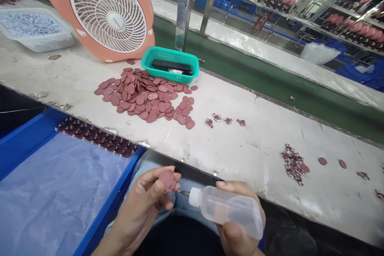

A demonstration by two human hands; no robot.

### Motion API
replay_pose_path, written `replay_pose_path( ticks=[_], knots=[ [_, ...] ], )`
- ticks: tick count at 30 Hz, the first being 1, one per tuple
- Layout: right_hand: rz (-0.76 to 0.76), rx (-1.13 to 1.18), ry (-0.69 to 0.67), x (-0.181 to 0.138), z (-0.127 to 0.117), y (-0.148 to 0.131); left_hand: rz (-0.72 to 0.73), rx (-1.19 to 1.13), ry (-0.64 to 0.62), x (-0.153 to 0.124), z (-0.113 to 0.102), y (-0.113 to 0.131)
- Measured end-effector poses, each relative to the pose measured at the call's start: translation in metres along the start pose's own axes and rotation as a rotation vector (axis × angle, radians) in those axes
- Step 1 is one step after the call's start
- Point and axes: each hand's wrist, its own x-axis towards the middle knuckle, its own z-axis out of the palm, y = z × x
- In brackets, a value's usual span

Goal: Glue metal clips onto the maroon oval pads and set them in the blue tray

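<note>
1 head cam, wearer's pov, aimed fwd + down, close to bench [240, 148]

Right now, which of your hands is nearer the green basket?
Left. The left hand, holding a reddish disc, sits nearly straight below the green basket; the right hand, gripping a bottle, is further right.

Left hand [147, 198] turned palm-up, fingertips pinched tight; right hand [237, 224] just beside that grip, fingers wrapped closed.
</note>
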Motion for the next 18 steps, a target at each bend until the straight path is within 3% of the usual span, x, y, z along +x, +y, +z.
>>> replay_pose_path(
  ticks=[11,18],
  knots=[
    [0.041,-0.047,-0.061,0.0061,0.0013,-0.0047,-0.005,0.009,-0.078,0.0059,-0.0097,-0.0069],
    [0.034,-0.019,-0.088,0.0053,-0.0001,-0.0025,-0.007,0.008,-0.043,0.0063,-0.01,-0.008]
  ],
)
